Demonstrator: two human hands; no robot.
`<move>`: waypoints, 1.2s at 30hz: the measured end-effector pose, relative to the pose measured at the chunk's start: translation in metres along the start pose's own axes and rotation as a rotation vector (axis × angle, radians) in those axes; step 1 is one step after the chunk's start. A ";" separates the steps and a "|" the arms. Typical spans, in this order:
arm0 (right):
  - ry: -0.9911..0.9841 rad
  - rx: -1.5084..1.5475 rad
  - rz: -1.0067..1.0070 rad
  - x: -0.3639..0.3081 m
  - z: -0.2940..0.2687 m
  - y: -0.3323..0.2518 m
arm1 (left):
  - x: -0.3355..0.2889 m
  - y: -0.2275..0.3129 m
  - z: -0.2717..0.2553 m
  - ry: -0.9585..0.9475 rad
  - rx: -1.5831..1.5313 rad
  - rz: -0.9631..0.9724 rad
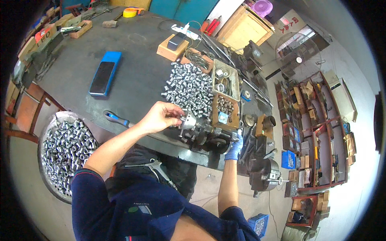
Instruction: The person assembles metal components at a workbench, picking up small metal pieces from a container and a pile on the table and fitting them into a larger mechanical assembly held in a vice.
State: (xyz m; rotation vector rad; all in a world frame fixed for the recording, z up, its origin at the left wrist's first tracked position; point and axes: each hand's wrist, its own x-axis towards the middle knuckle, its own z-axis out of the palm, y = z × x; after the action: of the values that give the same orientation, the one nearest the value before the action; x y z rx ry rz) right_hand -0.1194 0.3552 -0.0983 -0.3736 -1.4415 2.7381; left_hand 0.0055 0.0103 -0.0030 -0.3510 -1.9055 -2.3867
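On the worktop (136, 68), metal fittings (187, 88) lie heaped beside the chuck (189, 120), seemingly for quick reach, left hand (160, 117) at its face, gloved right hand (234, 148) farther right, whether either grip is clamped I can't tell.

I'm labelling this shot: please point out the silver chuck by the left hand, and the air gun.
Silver chuck (189, 119), head view: its body.
Air gun (158, 167), head view: top of its handle.

The chuck (189, 119) and metal fittings (188, 86) are silver, the glove (234, 148) blue, the tabletop (138, 68) dark grey, the shirt (161, 207) navy.
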 end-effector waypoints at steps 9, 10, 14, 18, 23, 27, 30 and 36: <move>-0.048 -0.039 -0.027 0.004 0.051 -0.050 | 0.002 0.010 0.005 -0.001 0.165 -0.114; -0.136 -0.028 -0.073 -0.009 0.058 -0.062 | 0.002 0.012 0.005 0.002 0.222 -0.134; -0.220 0.206 -0.250 -0.050 0.067 -0.085 | 0.001 0.006 0.002 0.009 0.170 -0.151; -0.335 0.204 -0.281 -0.096 0.036 -0.086 | 0.000 0.006 0.000 -0.015 0.091 -0.154; -0.106 0.148 -0.049 -0.101 -0.003 -0.045 | 0.002 0.006 0.002 -0.015 -0.020 -0.165; 0.047 0.026 -0.019 -0.049 0.002 -0.017 | 0.006 0.007 0.004 -0.016 -0.032 -0.141; 0.035 -0.293 -0.193 -0.004 0.016 -0.015 | 0.003 0.013 -0.002 0.017 0.000 -0.142; -0.222 0.105 -0.237 -0.027 0.064 -0.073 | -0.063 0.052 -0.065 0.190 0.307 -0.221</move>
State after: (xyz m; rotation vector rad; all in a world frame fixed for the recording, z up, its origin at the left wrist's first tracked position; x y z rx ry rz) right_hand -0.1140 0.3417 0.0011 0.1033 -1.2784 2.7116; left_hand 0.0680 -0.0700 0.0190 0.1067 -2.2696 -2.1000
